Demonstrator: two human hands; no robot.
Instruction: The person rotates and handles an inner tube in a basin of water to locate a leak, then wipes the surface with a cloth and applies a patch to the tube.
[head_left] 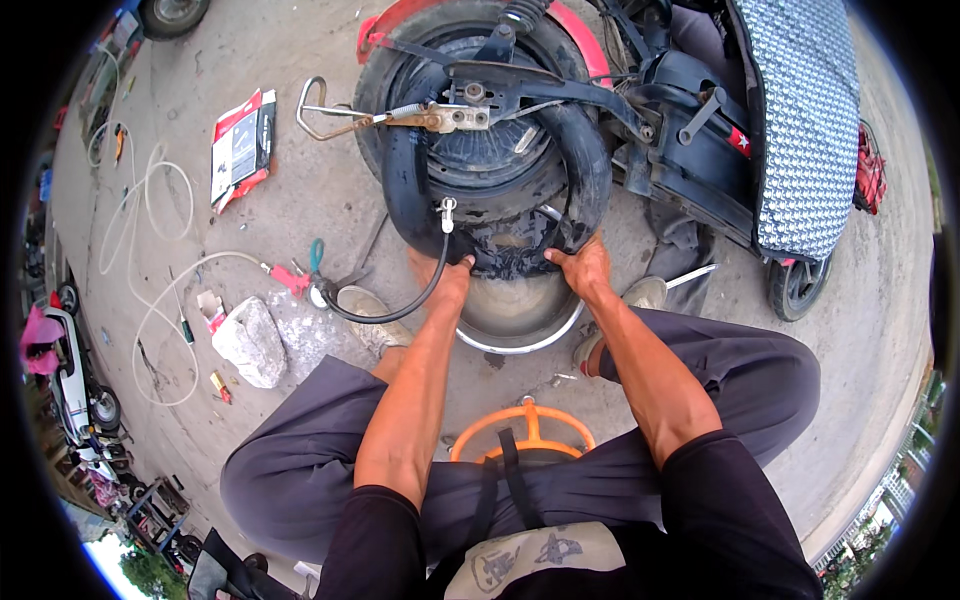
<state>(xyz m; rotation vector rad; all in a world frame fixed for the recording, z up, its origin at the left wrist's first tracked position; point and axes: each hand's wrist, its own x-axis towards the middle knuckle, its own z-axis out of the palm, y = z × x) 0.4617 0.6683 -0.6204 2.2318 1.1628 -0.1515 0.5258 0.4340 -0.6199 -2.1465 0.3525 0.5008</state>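
Observation:
A black, inflated inner tube [406, 190] hangs around the wheel of a scooter lying on its side, its near stretch down in a metal basin [520, 345] of murky water. My left hand [445, 277] grips the tube at the basin's left side, thumb on top. On the opposite side my right hand [583, 268] is wrapped round it the same way. The wet rubber between my hands looks pressed into the water. A white-metal air chuck [447, 215] sits on the tube near my left hand, joined by a black hose to a tyre inflator [292, 280].
The scooter's wheel [480, 150] and stand [330, 115] lie just beyond the basin. On the left are a whitish block [250, 342], a flattened package [243, 150] and a looping clear air hose [150, 300]. An orange-framed stool [525, 428] is beneath me.

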